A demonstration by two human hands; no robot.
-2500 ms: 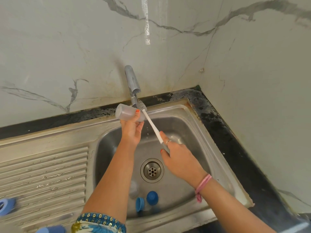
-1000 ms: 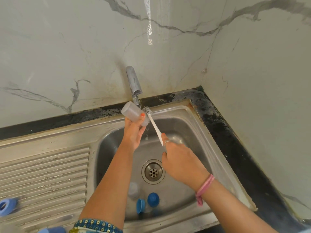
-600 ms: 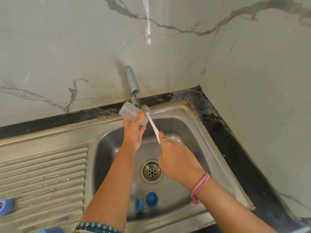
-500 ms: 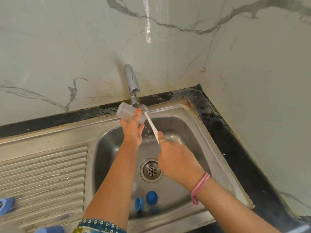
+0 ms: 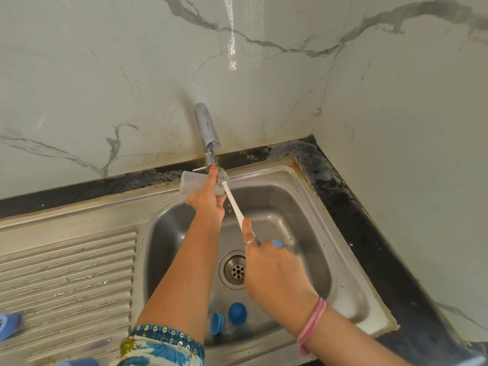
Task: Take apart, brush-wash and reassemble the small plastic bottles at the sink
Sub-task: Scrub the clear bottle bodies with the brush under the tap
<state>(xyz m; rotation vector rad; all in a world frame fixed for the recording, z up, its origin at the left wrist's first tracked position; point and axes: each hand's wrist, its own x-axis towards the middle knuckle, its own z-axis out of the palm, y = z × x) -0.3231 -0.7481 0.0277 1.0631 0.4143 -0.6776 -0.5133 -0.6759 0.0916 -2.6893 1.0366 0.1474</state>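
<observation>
Leftmost, a blue piece (image 5: pixel 8 326) lies at the drainboard's (image 5: pixel 66 281) edge, too cut off to identify. Moving right, the left hand (image 5: pixel 208 199) grips a clear bottle (image 5: pixel 192 184), fingers wrapped round it, holding it on its side just under the tap (image 5: pixel 208 133) at the back of the sink (image 5: pixel 311 196). The bottle's mouth points right, and the brush (image 5: pixel 232 199) has its bristle head right at that mouth; whether the head is partly inside I cannot tell. Down in the basin, near the front wall, sit two blue caps (image 5: pixel 228 317), apart from the drain (image 5: pixel 237 270). Further right, the right hand (image 5: pixel 272 268) grips the brush's lower handle, forefinger laid straight along the shaft. A small blue bit (image 5: pixel 276 243) shows just past its knuckles.

By my reading this is the brush-wash step on one bottle body, with caps off. The next move likely calls for keeping the shaft lined up with the bottle's axis while the left hand holds firm, so the head slides in rather than catching the rim.
</observation>
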